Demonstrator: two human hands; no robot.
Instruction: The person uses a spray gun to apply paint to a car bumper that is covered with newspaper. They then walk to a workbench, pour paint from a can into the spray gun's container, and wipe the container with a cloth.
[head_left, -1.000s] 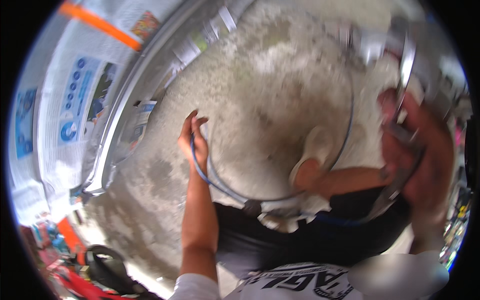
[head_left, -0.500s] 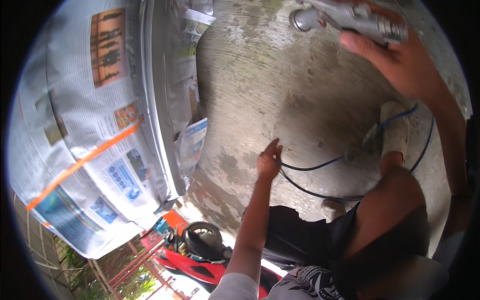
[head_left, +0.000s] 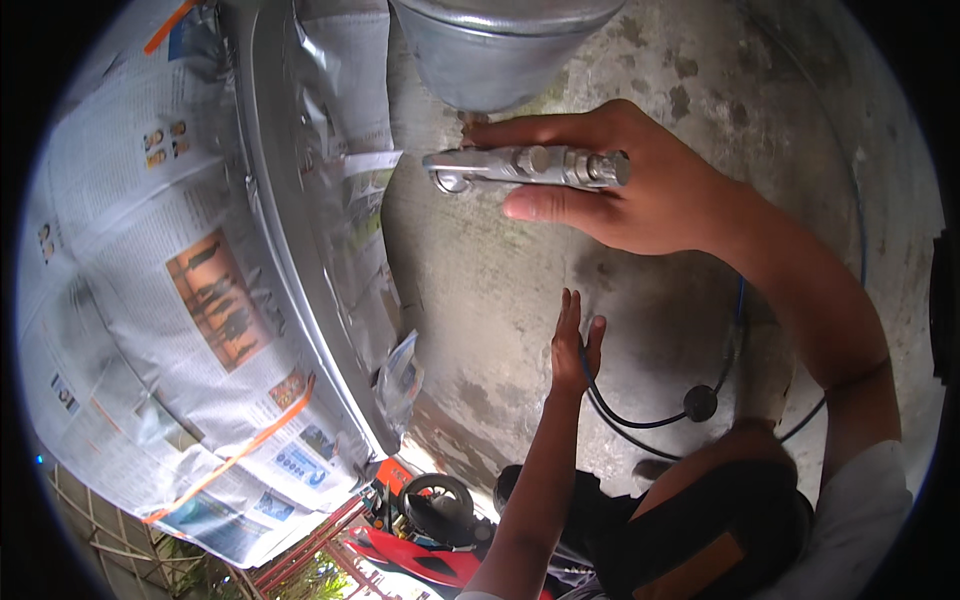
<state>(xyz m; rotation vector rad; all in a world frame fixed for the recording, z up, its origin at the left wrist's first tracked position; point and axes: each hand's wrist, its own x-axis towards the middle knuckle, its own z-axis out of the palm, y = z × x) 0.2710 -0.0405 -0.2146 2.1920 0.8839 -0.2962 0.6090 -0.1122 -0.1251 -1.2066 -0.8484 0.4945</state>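
Note:
A silver spray gun (head_left: pixel 530 168) is in my right hand (head_left: pixel 665 185), with fingers along its far side and the thumb along its near side. Just beyond the gun's front end, a tapered silver metal cup (head_left: pixel 505 55) is cut off by the top of the view; the joint between them is partly hidden. My left hand (head_left: pixel 576 345) is lower down, fingers stretched up and thumb apart. A dark hose (head_left: pixel 640 422) loops from between its thumb and palm. On the left, newspaper (head_left: pixel 120 270) covers a large body, leaving a bare grey strip (head_left: pixel 285 250) along its edge.
Orange tape (head_left: pixel 235 455) crosses the newspaper. A round black fitting (head_left: pixel 700 403) is on the hose near my legs. A red motorcycle (head_left: pixel 420 555) and a metal grille (head_left: pixel 310 550) stand at the lower left. Stained concrete floor (head_left: pixel 480 300) lies below.
My right hand has brought the spray gun down and left, toward the grey strip. The metal cup has come into view. My left hand's fingers have straightened, and the view has shifted.

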